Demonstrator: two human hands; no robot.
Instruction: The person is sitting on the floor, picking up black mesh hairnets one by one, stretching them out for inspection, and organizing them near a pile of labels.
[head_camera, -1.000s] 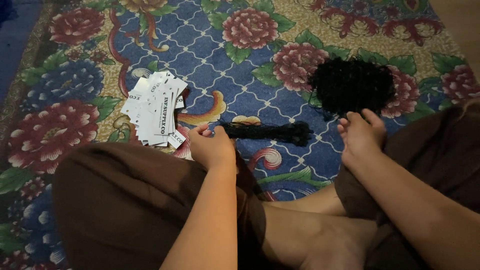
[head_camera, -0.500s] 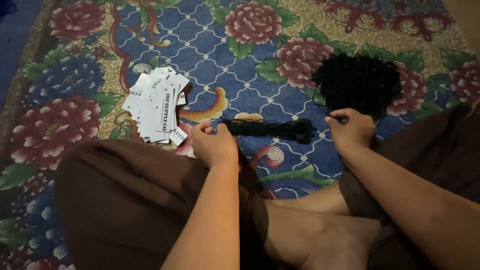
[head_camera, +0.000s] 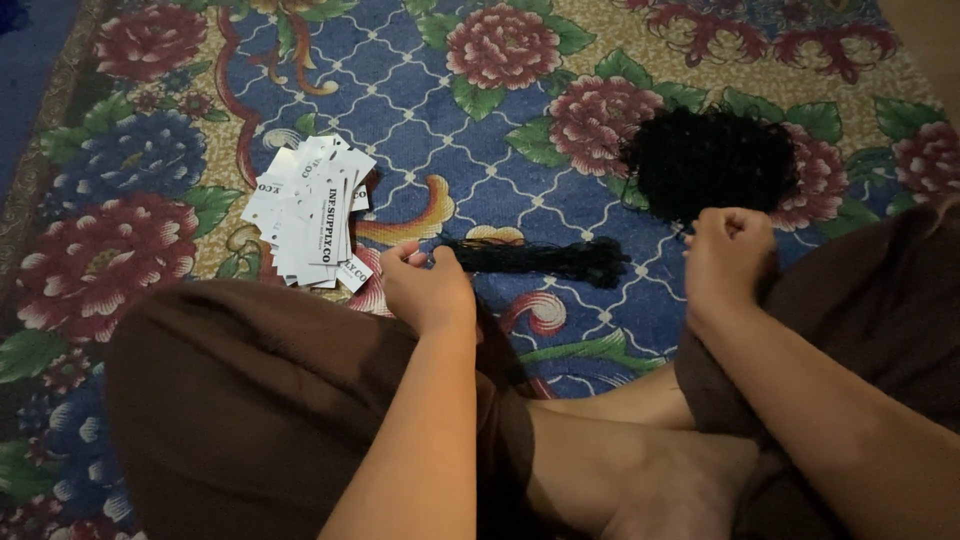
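Floral carpet (head_camera: 560, 40) lies under you. Your left hand (head_camera: 425, 290) pinches the end of a black cord bundle (head_camera: 540, 258); white paper tags (head_camera: 310, 215) sit just beside. Your right hand (head_camera: 728, 258) is fisted near a black cord heap (head_camera: 710, 160); what it holds, I cannot tell.

A floral carpet (head_camera: 160, 150) in blue, red and gold lies under crossed legs in brown trousers (head_camera: 250, 420).
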